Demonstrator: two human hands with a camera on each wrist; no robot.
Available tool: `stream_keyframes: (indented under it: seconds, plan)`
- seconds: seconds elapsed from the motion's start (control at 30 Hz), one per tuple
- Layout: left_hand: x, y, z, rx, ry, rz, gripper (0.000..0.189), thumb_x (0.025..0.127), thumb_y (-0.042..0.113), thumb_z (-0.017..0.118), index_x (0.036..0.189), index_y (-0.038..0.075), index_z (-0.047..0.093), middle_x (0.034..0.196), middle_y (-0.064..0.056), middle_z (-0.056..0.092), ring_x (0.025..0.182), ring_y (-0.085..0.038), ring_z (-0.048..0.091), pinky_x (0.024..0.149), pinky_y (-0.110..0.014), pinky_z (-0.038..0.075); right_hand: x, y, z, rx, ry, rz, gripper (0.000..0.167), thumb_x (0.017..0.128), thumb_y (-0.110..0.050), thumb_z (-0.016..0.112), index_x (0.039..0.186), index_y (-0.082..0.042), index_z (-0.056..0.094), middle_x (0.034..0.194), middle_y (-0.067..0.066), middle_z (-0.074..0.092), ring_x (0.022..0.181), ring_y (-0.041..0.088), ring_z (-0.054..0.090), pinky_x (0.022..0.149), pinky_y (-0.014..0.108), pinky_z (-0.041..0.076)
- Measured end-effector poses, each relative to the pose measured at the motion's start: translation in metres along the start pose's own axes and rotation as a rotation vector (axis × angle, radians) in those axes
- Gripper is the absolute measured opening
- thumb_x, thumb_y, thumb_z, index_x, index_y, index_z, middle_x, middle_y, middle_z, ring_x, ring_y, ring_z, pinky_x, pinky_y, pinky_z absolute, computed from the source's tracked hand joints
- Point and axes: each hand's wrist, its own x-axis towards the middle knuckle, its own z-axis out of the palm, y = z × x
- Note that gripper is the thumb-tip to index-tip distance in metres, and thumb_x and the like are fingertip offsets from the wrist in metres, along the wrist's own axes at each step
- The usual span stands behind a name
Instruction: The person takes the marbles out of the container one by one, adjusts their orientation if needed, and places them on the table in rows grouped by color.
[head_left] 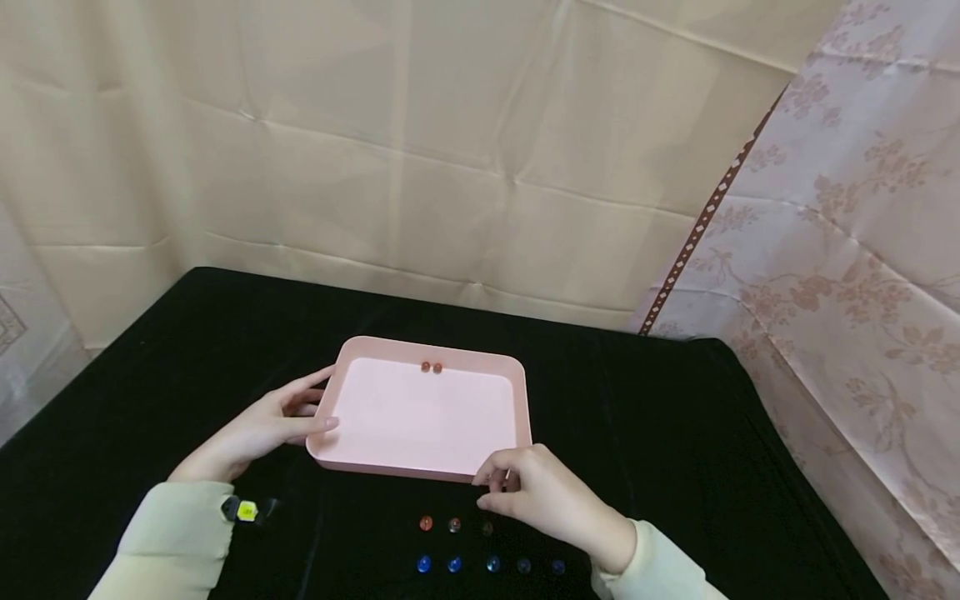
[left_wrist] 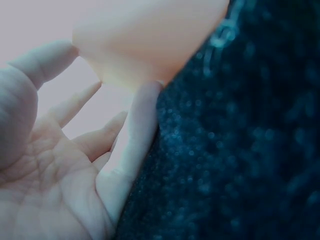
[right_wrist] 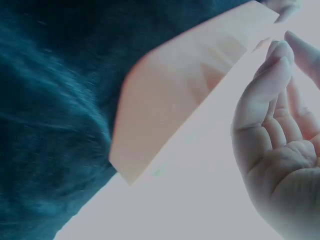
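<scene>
A shallow pink tray (head_left: 517,400) sits on the black cloth, with two reddish-brown marbles (head_left: 431,367) side by side by its far wall. My left hand (head_left: 258,433) grips the tray's left side, its thumb lapping over the rim. In the left wrist view the fingers (left_wrist: 142,115) meet the tray's pale edge. By the near right corner is my right hand (head_left: 551,500), fingers bent and thumb a little apart, with nothing visible between them. Just in front of the tray lie a red marble (head_left: 426,523), a reddish clear one (head_left: 454,525) and a dark one (head_left: 487,527).
Nearer to me runs a row of several marbles, from a bright blue one (head_left: 423,564) to darker ones (head_left: 558,567). Black cloth (head_left: 660,433) covers the table. A cream curtain (head_left: 360,167) hangs behind, a floral one (head_left: 847,275) at the right.
</scene>
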Motion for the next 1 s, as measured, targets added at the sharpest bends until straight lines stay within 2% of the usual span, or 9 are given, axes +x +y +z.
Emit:
stream_keyframes:
  seconds: [0.3, 0.5, 0.7, 1.0]
  plan:
    - [0.0, 0.001, -0.001, -0.014, -0.008, 0.001, 0.084, 0.092, 0.035, 0.069, 0.159, 0.021, 0.02, 0.145, -0.024, 0.047, 0.118, -0.027, 0.058, 0.093, -0.04, 0.056, 0.016, -0.015, -0.014, -0.002, 0.034, -0.061, 0.012, 0.089, -0.018, 0.073, 0.096, -0.009, 0.074, 0.078, -0.006, 0.066, 0.063, 0.002, 0.052, 0.055, 0.02, 0.045]
    - [0.0, 0.003, -0.001, -0.018, -0.012, 0.004, 0.083, 0.092, 0.035, 0.069, 0.159, 0.02, 0.021, 0.145, -0.025, 0.047, 0.117, -0.027, 0.058, 0.093, -0.04, 0.056, 0.028, -0.023, -0.025, 0.064, 0.101, -0.033, 0.009, 0.092, -0.022, 0.069, 0.095, -0.014, 0.074, 0.081, -0.005, 0.067, 0.067, 0.008, 0.056, 0.057, 0.023, 0.047]
    - [0.001, 0.002, -0.002, -0.018, -0.013, 0.009, 0.083, 0.092, 0.034, 0.069, 0.159, 0.021, 0.021, 0.145, -0.025, 0.047, 0.118, -0.027, 0.058, 0.093, -0.039, 0.056, 0.041, -0.025, -0.035, 0.133, 0.161, -0.054, 0.011, 0.093, -0.018, 0.068, 0.096, -0.009, 0.073, 0.082, 0.004, 0.069, 0.067, 0.013, 0.06, 0.061, 0.027, 0.054]
    - [0.0, 0.003, -0.002, -0.014, -0.016, 0.005, 0.084, 0.092, 0.035, 0.069, 0.159, 0.021, 0.02, 0.145, -0.024, 0.047, 0.119, -0.027, 0.057, 0.093, -0.04, 0.056, 0.062, -0.023, -0.045, 0.219, 0.199, -0.045, 0.013, 0.093, -0.014, 0.069, 0.099, -0.004, 0.072, 0.084, 0.01, 0.071, 0.064, 0.015, 0.061, 0.061, 0.029, 0.055]
